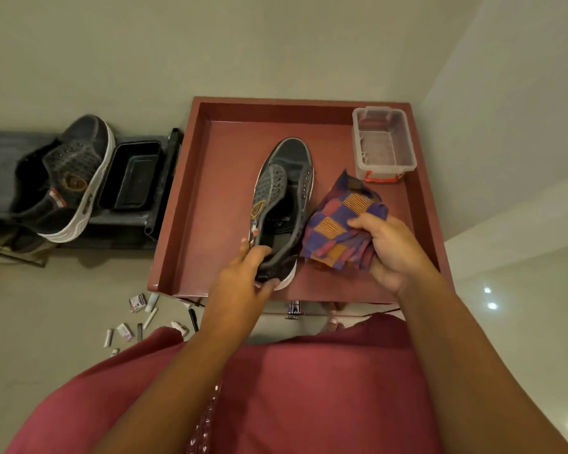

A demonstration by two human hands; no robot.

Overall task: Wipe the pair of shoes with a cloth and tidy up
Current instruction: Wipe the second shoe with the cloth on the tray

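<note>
Grey shoe [282,198] gripped at its heel by my left hand [243,276]; beside it, my right hand [391,250] clutches the patterned cloth [338,224].

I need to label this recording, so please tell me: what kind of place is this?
Probably a room in a home. A red tray-top table stands on a glossy tiled floor, the second shoe sits on a low dark rack, and small items lie scattered.

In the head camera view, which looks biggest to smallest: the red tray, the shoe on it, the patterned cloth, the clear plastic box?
1. Red tray
2. Shoe
3. Patterned cloth and clear plastic box: alike; the cloth is bunched, so unranked.
</note>
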